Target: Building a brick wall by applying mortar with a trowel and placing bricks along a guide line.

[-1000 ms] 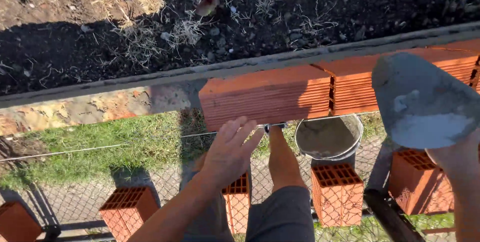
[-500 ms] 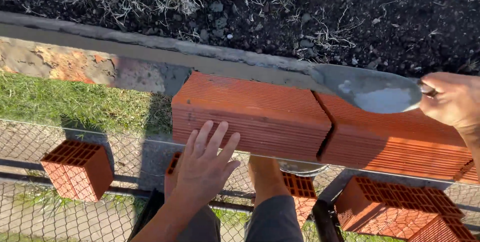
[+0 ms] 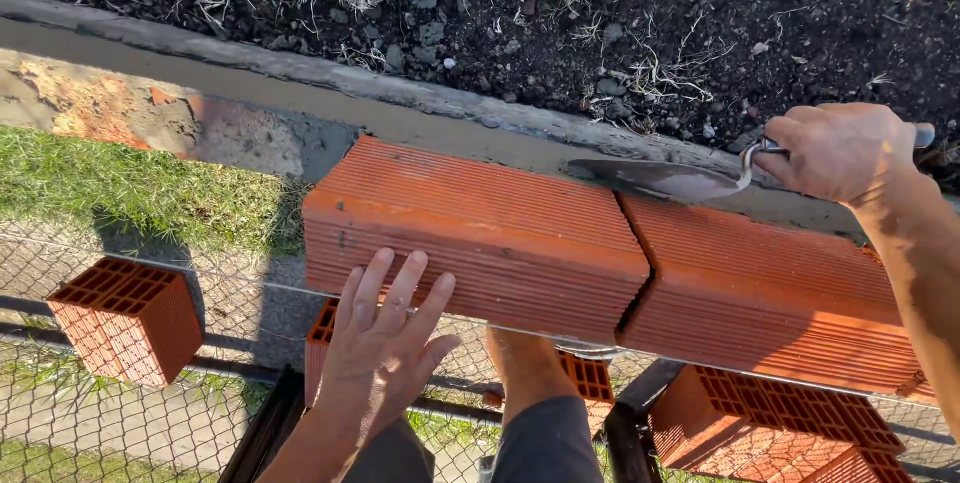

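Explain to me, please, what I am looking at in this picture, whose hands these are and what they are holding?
There is no machine: these are a person's two bare hands, seen from a camera worn on their head and looking down. The left hand lies open, fingers spread, against the side of a ribbed orange brick on top of a wall. A second brick sits right beside it. The right hand has its grip closed on a trowel, whose flat blade lies at the far edge of the bricks, beside a grey mortar strip. Beyond is dark soil. Below stand loose bricks, grass and a wire fence.
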